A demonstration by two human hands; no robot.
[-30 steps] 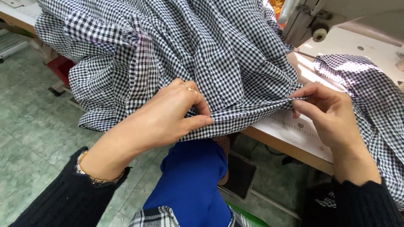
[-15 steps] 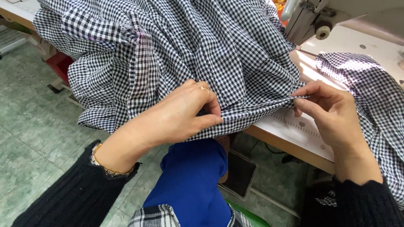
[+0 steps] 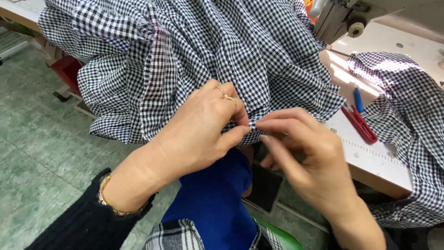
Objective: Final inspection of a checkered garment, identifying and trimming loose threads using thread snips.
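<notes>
Two hands pinching the edge of checked cloth

The left hand (image 3: 199, 134) and right hand (image 3: 305, 157) are gripping the black-and-white gingham fabric (image 3: 222, 51) between fingertips, close together at its lower edge, while red snips (image 3: 360, 124) are lying on the sewing table (image 3: 370, 159) nearby.

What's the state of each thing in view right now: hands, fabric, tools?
Left hand: fingers pinched on the checked fabric's edge.
Right hand: fingers pinched on the same edge, beside the left.
Checked fabric: gathered, draped over the table edge.
Second checked piece: bunched on the table at right.
Red snips: lying flat on the table, untouched.
Blue pen: lying flat.
Sewing machine: no fabric under it.
</notes>
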